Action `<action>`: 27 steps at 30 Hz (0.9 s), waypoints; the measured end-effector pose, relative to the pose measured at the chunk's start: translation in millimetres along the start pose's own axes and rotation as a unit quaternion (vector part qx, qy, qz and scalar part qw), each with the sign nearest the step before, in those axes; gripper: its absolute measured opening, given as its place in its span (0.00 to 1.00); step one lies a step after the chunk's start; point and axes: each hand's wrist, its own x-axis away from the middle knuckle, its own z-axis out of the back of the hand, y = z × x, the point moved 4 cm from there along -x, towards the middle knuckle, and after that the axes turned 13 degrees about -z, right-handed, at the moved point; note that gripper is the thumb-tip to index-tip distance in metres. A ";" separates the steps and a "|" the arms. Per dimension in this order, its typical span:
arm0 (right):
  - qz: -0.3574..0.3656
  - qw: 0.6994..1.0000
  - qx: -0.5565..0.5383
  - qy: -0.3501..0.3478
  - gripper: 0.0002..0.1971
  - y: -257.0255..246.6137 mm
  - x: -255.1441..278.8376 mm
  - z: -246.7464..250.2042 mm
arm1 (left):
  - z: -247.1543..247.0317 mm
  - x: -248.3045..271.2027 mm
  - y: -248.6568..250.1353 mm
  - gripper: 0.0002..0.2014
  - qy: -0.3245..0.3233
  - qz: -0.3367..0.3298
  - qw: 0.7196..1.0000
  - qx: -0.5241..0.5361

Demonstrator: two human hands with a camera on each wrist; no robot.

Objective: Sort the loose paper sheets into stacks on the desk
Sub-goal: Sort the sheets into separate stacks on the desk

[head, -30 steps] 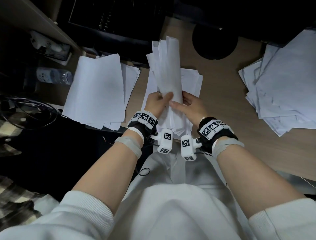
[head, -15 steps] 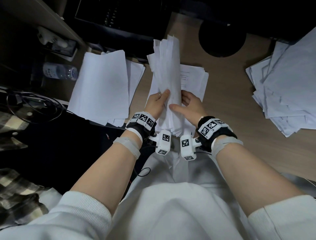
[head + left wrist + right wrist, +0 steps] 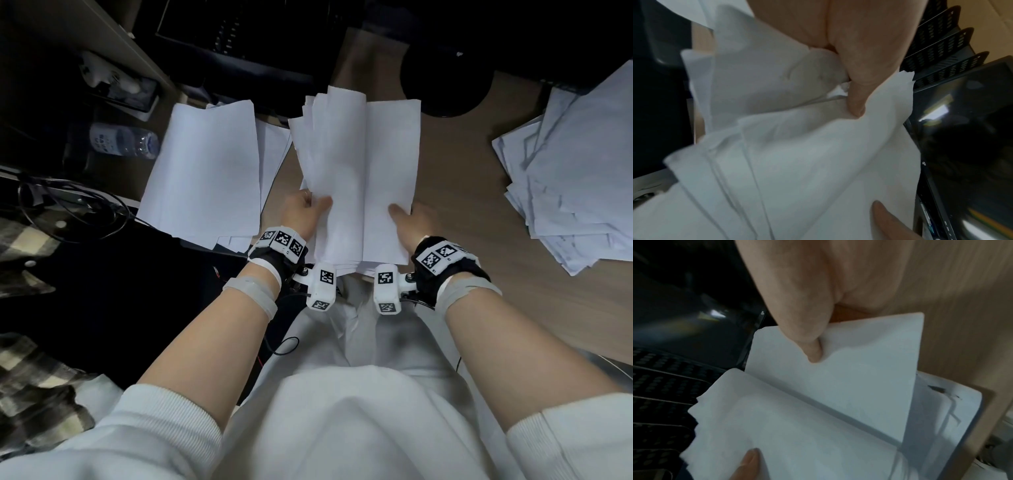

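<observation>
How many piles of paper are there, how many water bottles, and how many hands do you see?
Piles of paper: 4 (left pile, messy right pile, bundle held in the left hand, sheet held in the right hand)
Water bottles: 1 (bottle)
Hands: 2 (left hand, right hand)
Total: 7

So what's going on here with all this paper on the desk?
A person is sorting paper. The left hand grips a bundle of sheets while the right hand pinches a single sheet drawn off to the bundle's right. A fairly neat stack lies on the desk to the left, and a messy pile sits at the right.
</observation>
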 end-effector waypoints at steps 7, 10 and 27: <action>-0.033 0.996 0.040 0.071 0.14 4.6 -0.7 3.5 | 15.6 4.5 -13.4 0.17 0.068 0.036 0.997 -0.008; -0.031 0.997 0.045 0.062 0.12 6.9 0.7 2.7 | 21.2 4.9 -14.2 0.20 0.080 0.036 0.996 0.003; 0.082 0.990 0.109 -0.019 0.19 -75.5 33.6 -103.7 | 151.5 35.1 -28.1 0.23 0.268 0.053 0.958 -0.092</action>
